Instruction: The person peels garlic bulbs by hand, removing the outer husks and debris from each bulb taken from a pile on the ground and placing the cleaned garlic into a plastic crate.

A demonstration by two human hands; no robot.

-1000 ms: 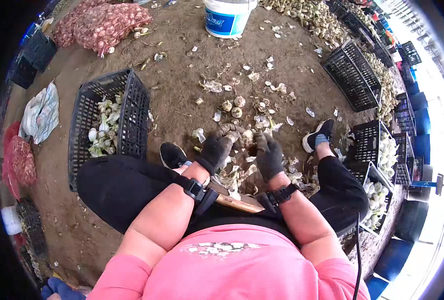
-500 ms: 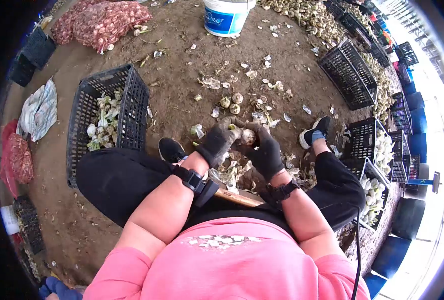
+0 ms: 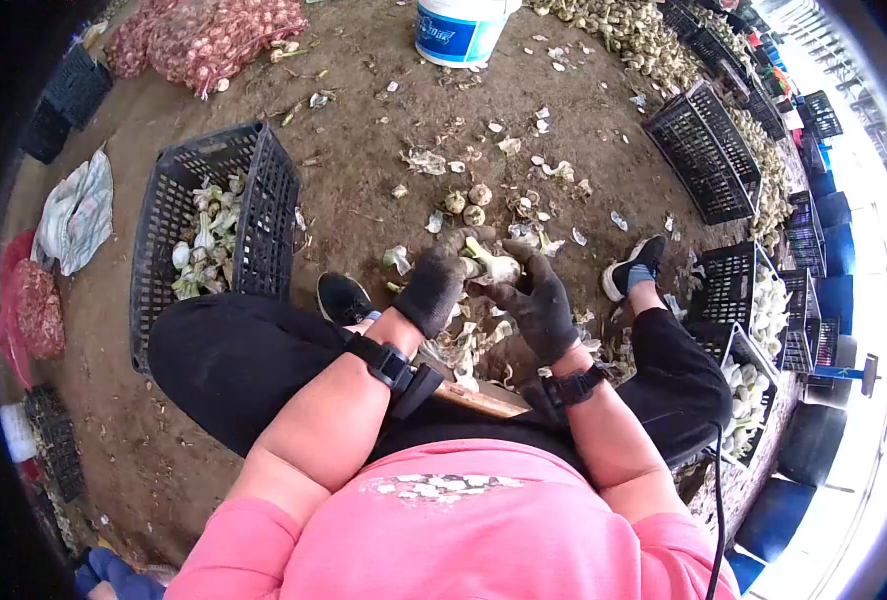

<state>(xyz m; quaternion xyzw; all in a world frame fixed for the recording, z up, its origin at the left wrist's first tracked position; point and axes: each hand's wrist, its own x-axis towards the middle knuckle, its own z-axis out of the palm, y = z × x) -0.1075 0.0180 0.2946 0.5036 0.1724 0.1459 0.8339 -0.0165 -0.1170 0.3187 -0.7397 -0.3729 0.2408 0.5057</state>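
Your right hand (image 3: 541,308), fingers pinching the garlic bulb (image 3: 505,270), could drop it by slackening; whether your left hand (image 3: 434,290) pinches cannot be told.

We're counting two gloved hands, one left hand (image 3: 434,292) and one right hand (image 3: 546,315), and one garlic bulb (image 3: 505,270) between them! Three loose bulbs (image 3: 474,215) sit on the ground ahead, and we spot two shoes (image 3: 632,262), one bucket (image 3: 459,38) toward the ground's far edge, one whitish sack (image 3: 76,215) toward its left edge. Crates (image 3: 702,160) on the right overlap; we can't total those.
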